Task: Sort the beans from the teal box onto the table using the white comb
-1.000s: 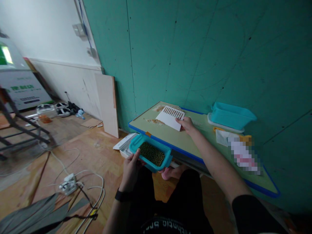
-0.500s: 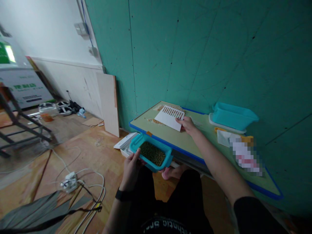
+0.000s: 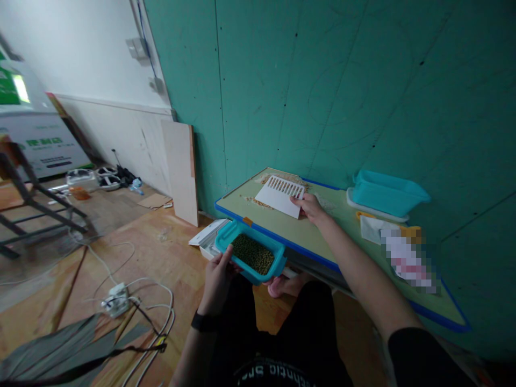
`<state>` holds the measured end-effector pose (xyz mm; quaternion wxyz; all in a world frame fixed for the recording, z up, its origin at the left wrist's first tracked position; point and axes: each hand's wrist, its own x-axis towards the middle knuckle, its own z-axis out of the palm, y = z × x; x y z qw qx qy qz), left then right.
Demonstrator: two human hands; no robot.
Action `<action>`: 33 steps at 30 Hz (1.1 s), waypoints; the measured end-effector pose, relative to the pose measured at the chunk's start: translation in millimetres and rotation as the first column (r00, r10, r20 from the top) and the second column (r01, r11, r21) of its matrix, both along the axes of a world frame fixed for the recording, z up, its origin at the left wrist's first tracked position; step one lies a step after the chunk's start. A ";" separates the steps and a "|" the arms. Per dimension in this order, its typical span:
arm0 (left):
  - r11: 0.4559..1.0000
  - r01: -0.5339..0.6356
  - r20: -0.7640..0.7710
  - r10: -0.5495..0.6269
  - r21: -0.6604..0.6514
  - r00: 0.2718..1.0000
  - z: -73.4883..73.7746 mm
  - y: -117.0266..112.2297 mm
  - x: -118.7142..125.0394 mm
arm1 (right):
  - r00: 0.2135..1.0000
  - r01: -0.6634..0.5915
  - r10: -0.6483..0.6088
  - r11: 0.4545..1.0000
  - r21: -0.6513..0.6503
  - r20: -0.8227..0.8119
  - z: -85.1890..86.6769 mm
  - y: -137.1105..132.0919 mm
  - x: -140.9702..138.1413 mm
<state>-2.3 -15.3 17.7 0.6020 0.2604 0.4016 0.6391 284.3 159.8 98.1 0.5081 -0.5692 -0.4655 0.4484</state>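
Note:
My left hand (image 3: 220, 271) grips the near left edge of a turquoise plastic container (image 3: 278, 264), thumb on the rim. Inside lie many small beans (image 3: 252, 252), dark green toward the left and yellowish toward the lower right. The container is held just off the table's front edge, over my lap. In my right hand (image 3: 308, 207) is a flat white scraper (image 3: 278, 201) with a row of slots along its far side, pinched at its right corner. It is over yellowish beans (image 3: 260, 202) scattered on the table; whether it touches the tabletop I cannot tell.
The pale green table (image 3: 298, 232) has blue edging and stands against a green wall. Another turquoise container (image 3: 389, 193) sits on a white lid at the right, near a cloth (image 3: 371, 228). An open white box (image 3: 207, 236) is beyond my left hand. A power strip (image 3: 116, 301) and cables lie on the floor.
The white slotted scraper has shifted very slightly left over the beans on the table. My left hand keeps the container in the same place.

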 end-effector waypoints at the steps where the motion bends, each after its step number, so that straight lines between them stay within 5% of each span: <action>1: 1.000 0.003 -0.001 -0.003 -0.002 1.000 -0.1 0.3 0.0 | 1.000 -0.005 0.005 1.000 0.000 0.001 0.3 -0.5 -0.3; 33: 0.999 -0.015 -0.024 0.014 -0.040 1.000 -1.0 1.9 -0.7 | 0.998 -0.057 0.057 0.998 -0.021 -0.006 6.2 -6.9 -1.4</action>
